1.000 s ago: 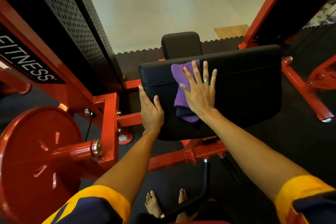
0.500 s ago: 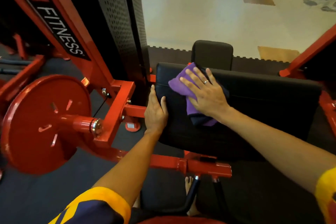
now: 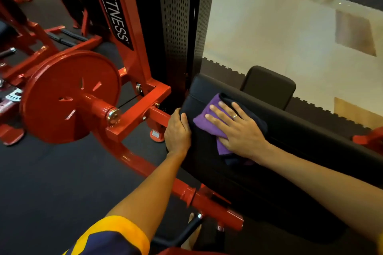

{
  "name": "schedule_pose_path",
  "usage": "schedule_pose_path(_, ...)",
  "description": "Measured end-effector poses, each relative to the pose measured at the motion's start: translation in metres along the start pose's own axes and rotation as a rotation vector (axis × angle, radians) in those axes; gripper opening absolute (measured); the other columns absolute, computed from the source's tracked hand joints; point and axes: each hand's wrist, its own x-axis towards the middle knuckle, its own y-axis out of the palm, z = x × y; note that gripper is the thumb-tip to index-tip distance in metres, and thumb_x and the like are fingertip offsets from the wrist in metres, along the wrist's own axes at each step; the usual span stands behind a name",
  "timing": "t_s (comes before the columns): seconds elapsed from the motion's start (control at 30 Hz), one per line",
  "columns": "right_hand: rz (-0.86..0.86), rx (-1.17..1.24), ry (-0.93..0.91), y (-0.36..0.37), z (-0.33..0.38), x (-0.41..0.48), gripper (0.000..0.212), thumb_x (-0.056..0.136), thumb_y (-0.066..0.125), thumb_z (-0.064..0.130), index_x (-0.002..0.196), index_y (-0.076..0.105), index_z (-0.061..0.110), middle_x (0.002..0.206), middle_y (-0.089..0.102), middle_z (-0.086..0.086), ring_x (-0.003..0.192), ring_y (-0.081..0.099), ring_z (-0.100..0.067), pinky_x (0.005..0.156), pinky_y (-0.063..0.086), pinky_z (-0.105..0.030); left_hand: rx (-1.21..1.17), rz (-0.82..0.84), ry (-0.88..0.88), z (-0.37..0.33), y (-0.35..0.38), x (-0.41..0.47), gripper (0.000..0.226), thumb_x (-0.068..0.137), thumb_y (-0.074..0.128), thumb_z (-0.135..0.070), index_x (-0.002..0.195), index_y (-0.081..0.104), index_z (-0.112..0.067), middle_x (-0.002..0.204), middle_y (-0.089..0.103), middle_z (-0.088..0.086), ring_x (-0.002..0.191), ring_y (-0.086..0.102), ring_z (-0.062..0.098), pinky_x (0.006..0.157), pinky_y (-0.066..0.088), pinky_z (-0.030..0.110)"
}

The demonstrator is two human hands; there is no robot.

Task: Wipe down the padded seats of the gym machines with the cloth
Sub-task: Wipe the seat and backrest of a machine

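A wide black padded seat (image 3: pixel 300 151) of a red-framed machine fills the lower right. A purple and dark cloth (image 3: pixel 209 122) lies on the pad near its left end. My right hand (image 3: pixel 236 130) presses flat on the cloth with fingers straight and spread, pointing left. My left hand (image 3: pixel 177 130) grips the pad's left edge, thumb on top and fingers wrapped round the side. A smaller black pad (image 3: pixel 269 86) stands behind the seat.
A red round weight plate (image 3: pixel 62 97) on a red axle sits at the left. A black perforated column (image 3: pixel 180 27) rises just behind the seat's left end. Red frame bars (image 3: pixel 186 192) run beneath the seat. Pale tiled floor (image 3: pixel 279 37) lies beyond the black matting.
My right hand has slid the cloth leftward toward the pad's left end. My left hand keeps its grip on the edge. The view has swung left.
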Motion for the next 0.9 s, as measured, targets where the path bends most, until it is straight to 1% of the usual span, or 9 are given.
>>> schedule_pose_path(0.1,-0.012,-0.014,-0.014,0.0,-0.004,0.022,0.071,0.095,0.044,0.043,0.16,0.03,0.02,0.167,0.025,-0.011,0.156,0.018,-0.033,0.126,0.016,-0.053,0.021,-0.015,-0.002,-0.001,-0.001,0.0,0.044,0.11,0.032,-0.034,0.146,0.047,-0.015,0.144,0.056,0.006,0.133,0.05,0.024,0.103,0.033,0.038)
schedule_pose_path(0.2,-0.002,-0.019,-0.001,0.0,0.018,0.08,0.066,0.093,0.038,0.04,0.154,0.044,0.015,0.163,0.036,-0.012,0.153,0.027,-0.035,0.125,0.019,-0.053,-0.002,-0.021,0.015,0.002,0.0,0.0,0.04,0.11,0.034,-0.032,0.143,0.052,-0.016,0.141,0.059,0.005,0.129,0.052,0.025,0.097,0.028,0.033)
schedule_pose_path(0.33,0.06,0.02,0.029,-0.006,0.039,0.135,0.06,0.087,0.051,0.042,0.135,0.063,0.009,0.145,0.058,-0.013,0.144,0.042,-0.036,0.124,0.023,-0.052,0.0,-0.017,0.036,0.004,0.0,-0.001,0.039,0.109,0.044,-0.029,0.145,0.05,-0.015,0.142,0.058,0.007,0.128,0.051,0.025,0.095,0.026,0.029)
schedule_pose_path(0.4,0.031,0.044,0.009,-0.007,0.033,0.122,0.061,0.088,0.053,0.042,0.14,0.059,0.012,0.148,0.055,-0.013,0.146,0.04,-0.034,0.125,0.022,-0.051,-0.049,-0.003,0.028,0.004,-0.001,0.0,0.045,0.108,0.033,-0.04,0.14,0.053,-0.017,0.135,0.062,0.006,0.122,0.056,0.026,0.096,0.032,0.035)
schedule_pose_path(0.47,-0.005,0.057,-0.008,-0.003,0.02,0.085,0.065,0.092,0.047,0.042,0.151,0.048,0.016,0.159,0.042,-0.011,0.152,0.03,-0.032,0.125,0.02,-0.051,-0.089,-0.01,0.027,0.006,0.0,-0.001,0.061,0.102,0.021,-0.052,0.139,0.054,-0.017,0.134,0.063,0.006,0.122,0.058,0.026,0.099,0.042,0.042)
schedule_pose_path(0.63,-0.004,0.02,0.004,0.009,0.007,-0.001,0.066,0.098,0.046,0.043,0.158,0.036,0.017,0.166,0.028,-0.01,0.156,0.019,-0.031,0.126,0.018,-0.051,-0.044,-0.015,0.024,0.006,0.002,0.0,0.073,0.098,0.015,-0.057,0.147,0.048,-0.013,0.144,0.057,0.008,0.132,0.053,0.025,0.106,0.04,0.039)
schedule_pose_path(0.77,-0.057,0.051,0.121,0.005,0.022,0.054,0.062,0.102,0.043,0.045,0.157,0.039,0.017,0.166,0.029,-0.008,0.156,0.018,-0.029,0.126,0.016,-0.05,-0.028,-0.023,0.037,0.011,0.004,0.002,0.064,0.101,0.018,-0.053,0.143,0.051,-0.018,0.139,0.061,0.005,0.124,0.058,0.025,0.096,0.049,0.042)
schedule_pose_path(0.83,-0.088,0.113,0.209,0.004,0.036,0.093,0.06,0.103,0.043,0.048,0.152,0.046,0.014,0.162,0.038,-0.009,0.154,0.024,-0.029,0.126,0.016,-0.05,-0.047,-0.016,0.037,0.015,0.004,0.003,0.057,0.102,0.022,-0.052,0.138,0.053,-0.02,0.134,0.063,0.002,0.118,0.06,0.024,0.09,0.051,0.041)
schedule_pose_path(0.9,-0.072,0.108,0.108,0.004,0.043,0.121,0.058,0.1,0.045,0.052,0.14,0.061,0.012,0.149,0.055,-0.01,0.146,0.039,-0.032,0.124,0.022,-0.052,-0.041,-0.003,0.049,0.017,0.005,0.003,0.044,0.104,0.029,-0.047,0.126,0.056,-0.019,0.12,0.067,0.003,0.108,0.063,0.027,0.083,0.049,0.04)
